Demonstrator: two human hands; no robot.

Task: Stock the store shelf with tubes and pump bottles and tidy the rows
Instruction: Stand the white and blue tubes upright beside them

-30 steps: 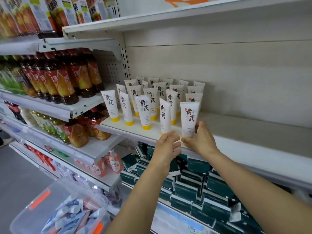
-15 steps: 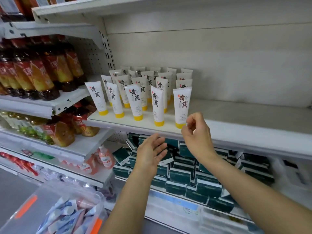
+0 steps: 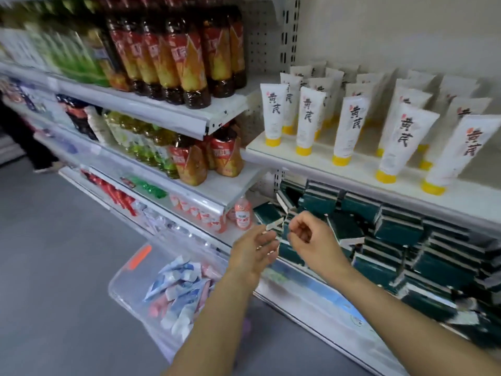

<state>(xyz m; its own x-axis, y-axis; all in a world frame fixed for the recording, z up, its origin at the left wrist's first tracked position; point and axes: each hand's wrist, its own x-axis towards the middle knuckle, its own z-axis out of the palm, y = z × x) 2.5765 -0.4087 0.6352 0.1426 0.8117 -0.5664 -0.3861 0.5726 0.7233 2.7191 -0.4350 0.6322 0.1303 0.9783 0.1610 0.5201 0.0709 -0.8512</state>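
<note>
1. While both hands hang below the tube shelf (image 3: 311,169), I log the left hand (image 3: 254,251) with fingers loosely extended and grasping nothing, and the right hand (image 3: 309,240) with fingers curled in, also grasping nothing.
2. White tubes (image 3: 349,128) with yellow caps stand cap-down on that shelf: I count five along the front edge; the back rows are too blurred to count.
3. Front-right tube (image 3: 458,150) sits nearest the shelf's front edge and leans a little.
4. Clear bin (image 3: 127,283) on the floor, below the left hand, holds a pile of blue, white and pink packs (image 3: 179,289); count unclear.
5. One pump bottle (image 3: 243,215) shows on the lower left shelf, near its right end.
6. Dark green boxes (image 3: 398,226) fill the shelf under the tubes, just behind the hands.
7. Versus a second ago: both hands were at the front tubes, the right one touching the front-right tube; now they are lower and off the tubes, and the view has swung left and down.
</note>
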